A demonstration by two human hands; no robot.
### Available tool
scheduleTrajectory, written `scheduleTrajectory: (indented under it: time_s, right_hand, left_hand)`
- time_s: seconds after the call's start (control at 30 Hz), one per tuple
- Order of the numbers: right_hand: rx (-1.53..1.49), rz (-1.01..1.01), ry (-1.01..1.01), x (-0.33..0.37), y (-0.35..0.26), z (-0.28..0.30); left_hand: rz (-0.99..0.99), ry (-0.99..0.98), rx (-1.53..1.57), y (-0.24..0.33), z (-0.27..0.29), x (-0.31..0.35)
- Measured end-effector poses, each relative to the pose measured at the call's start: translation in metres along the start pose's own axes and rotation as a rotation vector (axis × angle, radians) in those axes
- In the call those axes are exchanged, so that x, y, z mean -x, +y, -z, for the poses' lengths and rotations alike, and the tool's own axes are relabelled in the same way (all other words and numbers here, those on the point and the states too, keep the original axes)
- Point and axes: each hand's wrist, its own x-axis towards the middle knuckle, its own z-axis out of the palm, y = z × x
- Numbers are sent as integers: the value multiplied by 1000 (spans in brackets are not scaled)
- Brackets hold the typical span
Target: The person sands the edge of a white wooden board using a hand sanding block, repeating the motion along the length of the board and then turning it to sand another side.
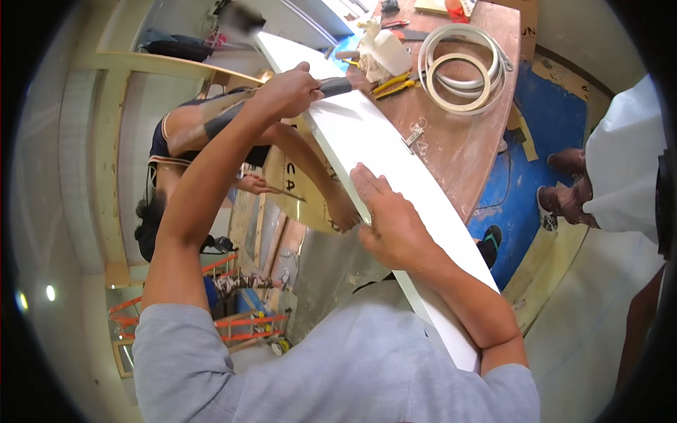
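Note:
A long white board (363, 134) runs slantwise from the upper left down to my right side, its upper part over the table. My left hand (289, 92) is closed around a long dark flat tool (336, 87), file-like in shape, which lies across the board's upper part. Lower down, my right hand (391, 218) presses on the board, with the fingertips and thumb at its left edge. The right forearm lies over the board. What the fingers do beneath the edge is hidden.
A brown table (458, 151) carries coiled white edging rolls (457, 81), yellow-handled pliers (393, 86) and a white container (390, 53). A co-worker (176, 141) bends close by on the left; another person (627, 148) stands right. Orange metal frames (247, 323) are at lower left.

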Motion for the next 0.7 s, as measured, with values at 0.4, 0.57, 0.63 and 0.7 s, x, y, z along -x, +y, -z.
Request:
scheduleTrajectory:
  time_s: [0.4,0.57,0.63,0.7]
  right_hand:
    - [-109,-88,100,1,-5,11]
    - [-75,-67,33,-1,-13,3]
    - [-34,-106,53,-2,-9,4]
    - [11,-108,89,-1,-13,9]
  left_hand:
    - [-117,-25,69,61,13,54]
    - [70,41,42,-26,-14,-4]
    - [46,22,98,4,6,5]
    - [-211,90,147,27,16,42]
